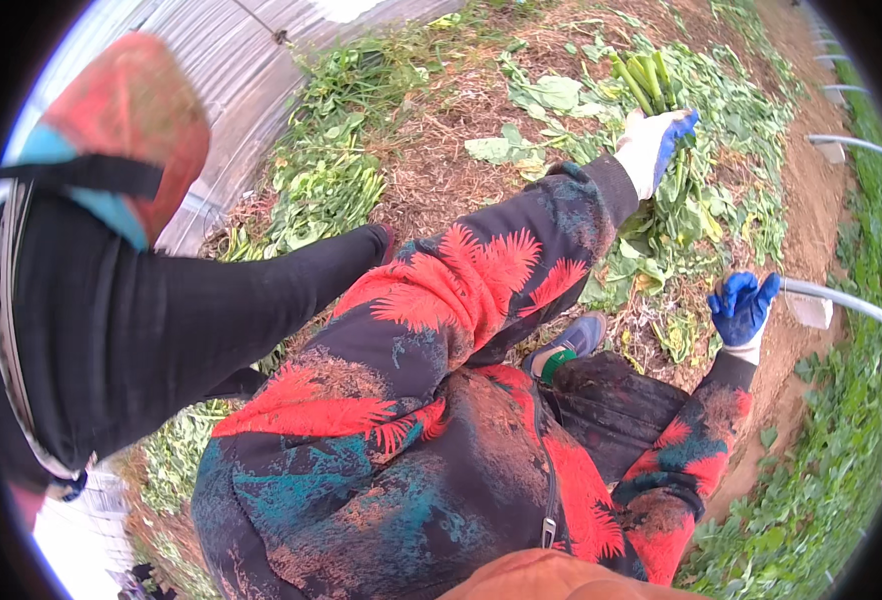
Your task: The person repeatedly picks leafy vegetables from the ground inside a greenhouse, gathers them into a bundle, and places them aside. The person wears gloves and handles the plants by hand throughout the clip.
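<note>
My left hand (654,146), in a white glove with a blue coated palm, is closed around a bunch of leafy green stalks (643,79). The thick stem ends point away from me, and the leaves (673,202) hang below the fist. More cut leaves lie on the ground beneath it. Over to the right, my right hand (743,306) is raised in a matching glove, its blue side showing. Its fingers are partly curled and apart, with nothing visible in them. A pale hoop pipe (838,294) appears just behind that hand; contact cannot be told.
At left, another person's black-clothed leg (261,300) stands close, beside a red and turquoise padded thing (133,120) with a black strap. Piled greens (321,187) border the plastic sheeting (276,82). Rightward run a soil path (808,225) and green plants (793,517). My blue shoe (583,334) rests below.
</note>
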